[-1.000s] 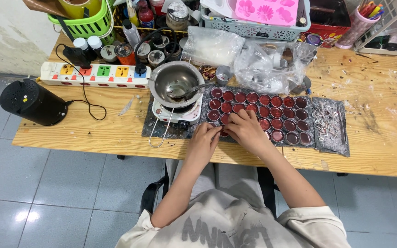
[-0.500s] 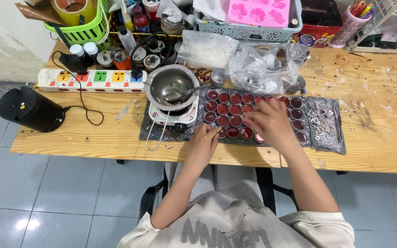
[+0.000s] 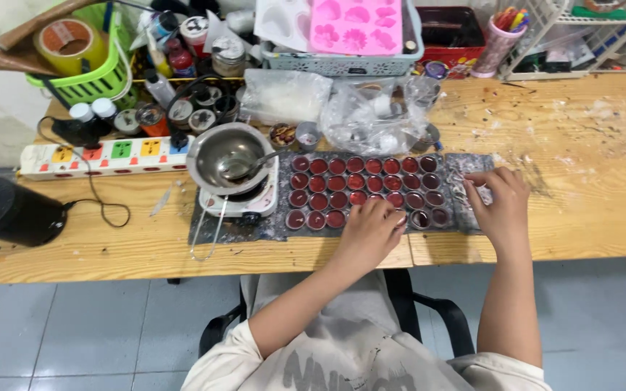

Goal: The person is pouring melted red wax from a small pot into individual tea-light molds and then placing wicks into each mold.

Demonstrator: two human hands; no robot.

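While both hands rest on the wooden counter [image 3: 581, 217], rows of small red-filled cups [image 3: 360, 190] lie between them.
Left hand [image 3: 369, 233] curls loosely, fingers on a cup; right hand [image 3: 500, 203] lies flat, holding nothing.

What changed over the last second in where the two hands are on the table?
The right hand moved rightward off the rows of small round red-filled cups to the grey foil sheet at their right end. The left hand shifted right along the front row. Neither visibly took hold of anything. The steel pot stayed put.
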